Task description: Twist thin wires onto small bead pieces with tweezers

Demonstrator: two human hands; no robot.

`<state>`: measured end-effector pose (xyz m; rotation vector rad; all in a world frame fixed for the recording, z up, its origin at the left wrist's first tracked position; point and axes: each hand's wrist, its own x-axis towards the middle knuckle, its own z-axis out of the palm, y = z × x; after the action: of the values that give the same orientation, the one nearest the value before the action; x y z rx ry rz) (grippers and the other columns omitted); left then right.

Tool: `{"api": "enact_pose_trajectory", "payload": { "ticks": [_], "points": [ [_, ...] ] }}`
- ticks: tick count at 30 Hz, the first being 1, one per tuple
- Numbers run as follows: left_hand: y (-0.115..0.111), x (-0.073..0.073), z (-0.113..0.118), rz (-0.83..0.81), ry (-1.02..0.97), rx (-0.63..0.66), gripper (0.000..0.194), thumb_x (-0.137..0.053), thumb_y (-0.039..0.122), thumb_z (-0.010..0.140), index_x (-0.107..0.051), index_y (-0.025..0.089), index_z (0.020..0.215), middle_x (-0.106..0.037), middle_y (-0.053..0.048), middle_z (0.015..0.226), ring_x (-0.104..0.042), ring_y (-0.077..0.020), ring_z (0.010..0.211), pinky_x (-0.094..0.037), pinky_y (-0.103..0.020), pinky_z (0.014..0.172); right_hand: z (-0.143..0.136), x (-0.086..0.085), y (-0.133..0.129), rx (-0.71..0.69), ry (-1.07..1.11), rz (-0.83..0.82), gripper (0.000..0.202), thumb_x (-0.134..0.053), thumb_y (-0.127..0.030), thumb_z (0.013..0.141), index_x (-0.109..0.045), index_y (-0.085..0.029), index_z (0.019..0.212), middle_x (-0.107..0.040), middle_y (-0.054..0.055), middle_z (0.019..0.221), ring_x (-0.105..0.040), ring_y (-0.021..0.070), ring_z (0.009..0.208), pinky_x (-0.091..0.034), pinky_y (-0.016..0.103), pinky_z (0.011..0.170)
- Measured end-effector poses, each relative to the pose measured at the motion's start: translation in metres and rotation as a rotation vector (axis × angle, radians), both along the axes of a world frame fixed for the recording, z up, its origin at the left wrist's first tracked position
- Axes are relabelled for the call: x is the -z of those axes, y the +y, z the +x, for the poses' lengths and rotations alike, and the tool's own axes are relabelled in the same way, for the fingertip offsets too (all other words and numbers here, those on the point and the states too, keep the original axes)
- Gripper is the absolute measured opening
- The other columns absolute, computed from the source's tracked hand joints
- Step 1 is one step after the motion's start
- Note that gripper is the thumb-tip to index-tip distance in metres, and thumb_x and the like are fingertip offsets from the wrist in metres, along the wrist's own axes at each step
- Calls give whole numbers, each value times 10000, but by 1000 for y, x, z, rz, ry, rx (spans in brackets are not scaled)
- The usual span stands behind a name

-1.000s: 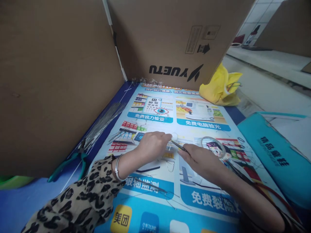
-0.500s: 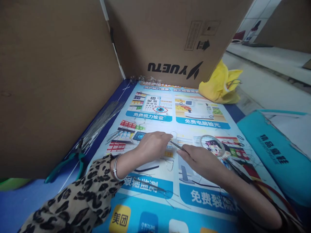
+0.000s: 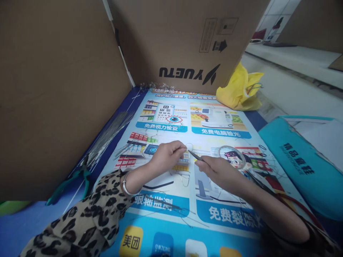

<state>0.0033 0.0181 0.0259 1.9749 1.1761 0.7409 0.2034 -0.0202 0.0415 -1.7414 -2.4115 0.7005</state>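
My left hand, with a silver bangle at the wrist, pinches a thin bent wire over the middle of a printed poster. My right hand is closed around a slim dark pointed tool. The tool's tip meets the wire close to my left fingertips; the exact contact is too small to make out. Below my left hand, a bent wire piece and several thin dark wires lie on the poster.
Teal-handled pliers and a bundle of straight wires lie at the left. Cardboard stands behind and at the left. A yellow bag is at the back right, a teal box at the right. A roll of tape lies near my right hand.
The view has shifted slightly. My left fingers have turned a little, showing more of the thumb, and the tool's tip remains close to them.
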Motion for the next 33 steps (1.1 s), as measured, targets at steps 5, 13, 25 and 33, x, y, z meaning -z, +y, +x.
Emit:
{"api": "enact_pose_trajectory", "payload": {
  "ticks": [5,13,25,33],
  "points": [
    [-2,-4,0,28,58,-26,186,-449,267,856,-613,195,808,-625,34,650,-558,-94,594,-416,-201,592,1,3,1,-2,14,-23,464,-218,-523,914,-508,-194,761,-621,42,716,-531,147,630,-294,253,553],
    [4,-8,-4,-61,82,66,242,-403,315,877,-606,190,833,-655,10,716,-590,-108,635,-441,-215,610,-2,8,1,16,-68,42,491,-193,-525,916,-529,-192,787,-648,67,762,-572,172,655,-284,256,529],
    [92,-49,-40,221,441,-147,179,-496,282,774,-656,202,784,-678,-11,829,-575,-156,743,-393,-238,645,-5,14,9,186,-100,148,385,-221,-469,923,-489,-208,833,-625,47,678,-574,185,607,-229,253,496],
    [159,-11,-14,71,536,-246,407,-608,429,701,-627,199,1037,-676,-72,982,-596,-205,814,-413,-260,683,-1,20,12,224,-15,163,363,-233,-465,917,-460,-215,786,-589,32,636,-544,173,587,-251,246,504]
  ]
}}
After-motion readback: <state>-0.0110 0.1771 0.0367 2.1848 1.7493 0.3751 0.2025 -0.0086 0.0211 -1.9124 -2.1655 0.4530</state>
